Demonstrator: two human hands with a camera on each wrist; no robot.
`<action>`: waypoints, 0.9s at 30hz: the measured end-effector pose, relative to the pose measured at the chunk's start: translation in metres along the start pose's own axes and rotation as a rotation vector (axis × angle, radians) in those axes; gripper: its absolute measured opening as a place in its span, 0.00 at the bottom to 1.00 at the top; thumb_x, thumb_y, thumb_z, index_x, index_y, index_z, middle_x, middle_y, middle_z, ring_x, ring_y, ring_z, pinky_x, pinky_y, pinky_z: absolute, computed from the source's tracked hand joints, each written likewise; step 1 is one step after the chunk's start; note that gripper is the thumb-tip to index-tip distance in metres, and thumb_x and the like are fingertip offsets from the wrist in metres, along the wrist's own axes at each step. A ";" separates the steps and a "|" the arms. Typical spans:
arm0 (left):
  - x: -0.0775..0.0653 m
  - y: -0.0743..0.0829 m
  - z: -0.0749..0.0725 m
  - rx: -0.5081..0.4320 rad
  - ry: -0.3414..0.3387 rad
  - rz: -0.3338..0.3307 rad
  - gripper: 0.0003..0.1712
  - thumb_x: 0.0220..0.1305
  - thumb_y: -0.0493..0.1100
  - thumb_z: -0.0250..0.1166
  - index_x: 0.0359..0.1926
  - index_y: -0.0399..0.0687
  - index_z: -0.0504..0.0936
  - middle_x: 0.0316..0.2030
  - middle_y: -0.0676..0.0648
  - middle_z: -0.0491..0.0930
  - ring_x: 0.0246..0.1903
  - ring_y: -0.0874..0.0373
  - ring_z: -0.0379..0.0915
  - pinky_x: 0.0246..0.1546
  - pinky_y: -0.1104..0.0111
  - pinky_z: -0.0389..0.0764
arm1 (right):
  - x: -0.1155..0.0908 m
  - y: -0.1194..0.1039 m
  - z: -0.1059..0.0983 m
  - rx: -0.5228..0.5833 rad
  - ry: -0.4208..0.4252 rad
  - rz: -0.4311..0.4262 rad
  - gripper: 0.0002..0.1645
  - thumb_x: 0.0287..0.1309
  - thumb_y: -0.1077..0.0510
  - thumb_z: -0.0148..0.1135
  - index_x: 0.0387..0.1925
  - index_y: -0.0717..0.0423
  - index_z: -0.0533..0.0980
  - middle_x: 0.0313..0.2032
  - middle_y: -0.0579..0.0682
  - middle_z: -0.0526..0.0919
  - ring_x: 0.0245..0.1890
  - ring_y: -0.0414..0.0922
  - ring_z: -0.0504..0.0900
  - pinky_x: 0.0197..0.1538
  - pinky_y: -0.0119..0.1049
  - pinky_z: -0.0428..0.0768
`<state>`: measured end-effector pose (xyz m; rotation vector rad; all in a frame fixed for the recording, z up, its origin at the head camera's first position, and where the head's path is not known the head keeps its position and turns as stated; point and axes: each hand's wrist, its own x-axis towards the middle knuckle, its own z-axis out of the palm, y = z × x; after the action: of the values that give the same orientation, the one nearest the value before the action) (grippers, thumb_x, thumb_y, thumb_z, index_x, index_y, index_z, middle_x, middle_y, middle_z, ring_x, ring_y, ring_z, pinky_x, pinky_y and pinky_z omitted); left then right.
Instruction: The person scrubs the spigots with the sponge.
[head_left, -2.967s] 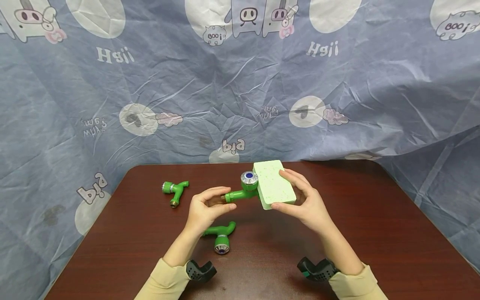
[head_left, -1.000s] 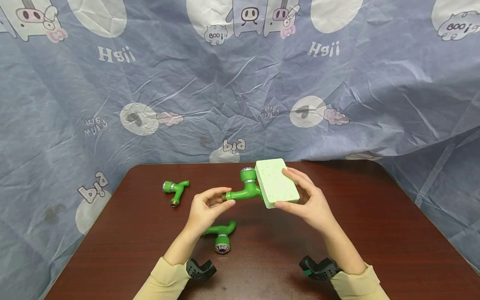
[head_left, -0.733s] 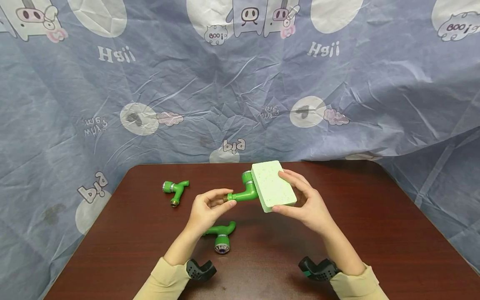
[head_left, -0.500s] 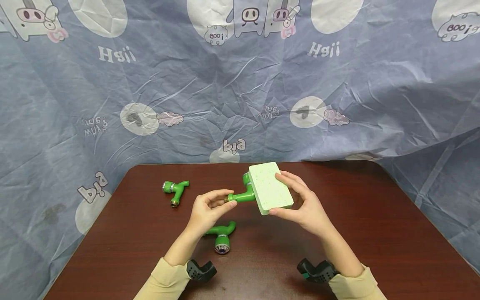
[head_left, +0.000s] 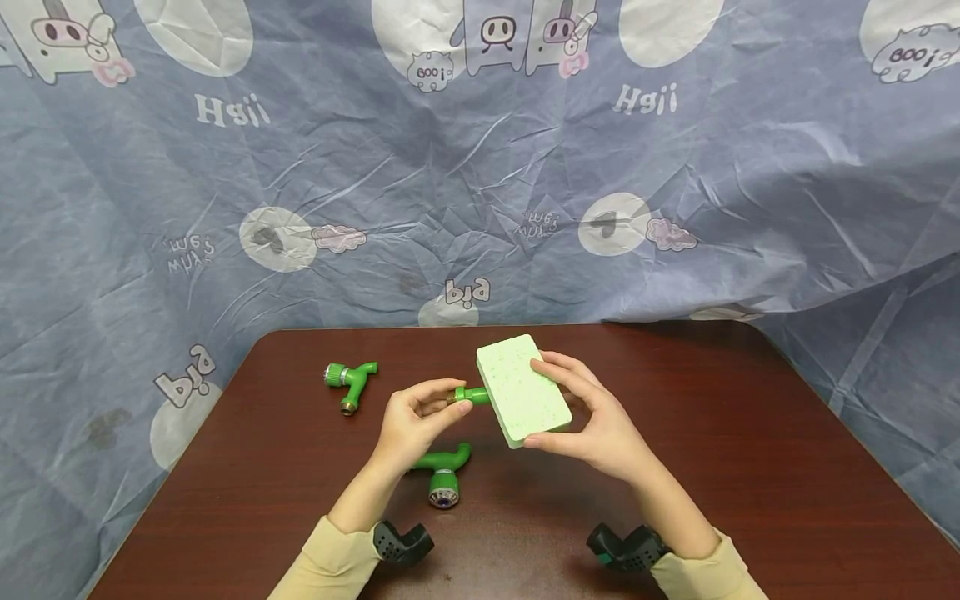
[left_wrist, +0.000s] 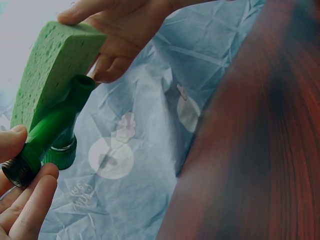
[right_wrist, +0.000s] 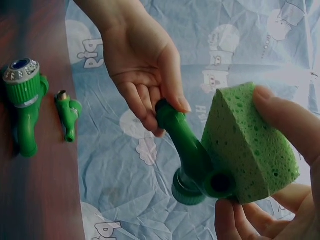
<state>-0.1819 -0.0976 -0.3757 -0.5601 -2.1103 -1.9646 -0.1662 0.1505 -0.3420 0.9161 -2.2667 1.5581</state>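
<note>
One tap [head_left: 474,396] is pinched by the left hand [head_left: 409,422], one sponge [head_left: 522,389] by the right hand [head_left: 600,423], two other taps [head_left: 351,382] [head_left: 444,477] borne nearer the left edge of the table [head_left: 720,467]!

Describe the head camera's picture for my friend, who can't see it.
A person's right hand holds a pale green sponge that hides most of a green tap, its end pinched in the left hand, above a brown table. On the table lie a second tap and, nearer, a third tap; a blue-grey, cartoon-printed cloth hangs behind.
</note>
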 end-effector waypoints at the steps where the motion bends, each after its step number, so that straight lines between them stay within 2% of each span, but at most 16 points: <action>1: 0.000 -0.003 -0.001 -0.003 0.005 0.001 0.15 0.53 0.26 0.67 0.45 0.27 0.80 0.34 0.34 0.82 0.30 0.61 0.80 0.34 0.70 0.82 | 0.000 0.004 -0.001 0.002 0.000 0.002 0.49 0.33 0.68 0.79 0.62 0.59 0.69 0.64 0.55 0.63 0.49 0.41 0.74 0.45 0.29 0.74; 4: 0.002 -0.011 -0.003 -0.020 0.016 0.003 0.15 0.53 0.28 0.68 0.44 0.29 0.81 0.34 0.35 0.82 0.29 0.62 0.81 0.33 0.70 0.82 | 0.000 0.011 -0.006 0.013 0.019 0.002 0.49 0.33 0.67 0.79 0.63 0.56 0.69 0.64 0.52 0.63 0.49 0.42 0.74 0.45 0.28 0.74; 9: 0.002 -0.014 -0.003 -0.042 0.007 0.011 0.16 0.53 0.32 0.70 0.44 0.32 0.82 0.34 0.34 0.82 0.30 0.60 0.81 0.34 0.69 0.82 | 0.001 0.009 -0.007 0.026 0.051 0.015 0.48 0.33 0.70 0.77 0.62 0.58 0.69 0.64 0.53 0.63 0.47 0.42 0.74 0.45 0.28 0.74; 16: 0.001 -0.011 0.002 -0.028 -0.013 -0.006 0.16 0.53 0.29 0.68 0.45 0.30 0.81 0.34 0.34 0.82 0.30 0.63 0.81 0.34 0.70 0.82 | 0.002 -0.016 0.005 0.005 0.031 -0.025 0.45 0.32 0.73 0.76 0.58 0.69 0.69 0.61 0.64 0.65 0.45 0.42 0.74 0.44 0.28 0.73; 22: 0.000 -0.003 0.002 -0.023 -0.003 -0.015 0.16 0.53 0.26 0.66 0.45 0.25 0.79 0.35 0.31 0.81 0.30 0.65 0.80 0.34 0.70 0.82 | 0.002 -0.021 0.008 -0.019 0.019 -0.035 0.45 0.31 0.73 0.77 0.58 0.69 0.69 0.61 0.65 0.65 0.45 0.41 0.74 0.45 0.28 0.73; 27: 0.002 -0.006 -0.001 -0.035 0.013 -0.022 0.16 0.53 0.27 0.67 0.45 0.27 0.80 0.35 0.32 0.81 0.29 0.64 0.80 0.33 0.70 0.82 | 0.003 -0.017 0.001 -0.022 0.043 -0.036 0.45 0.31 0.74 0.76 0.58 0.69 0.69 0.60 0.65 0.66 0.46 0.40 0.73 0.44 0.27 0.73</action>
<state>-0.1860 -0.0983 -0.3806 -0.5316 -2.0876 -2.0146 -0.1579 0.1440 -0.3278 0.9033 -2.2212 1.5206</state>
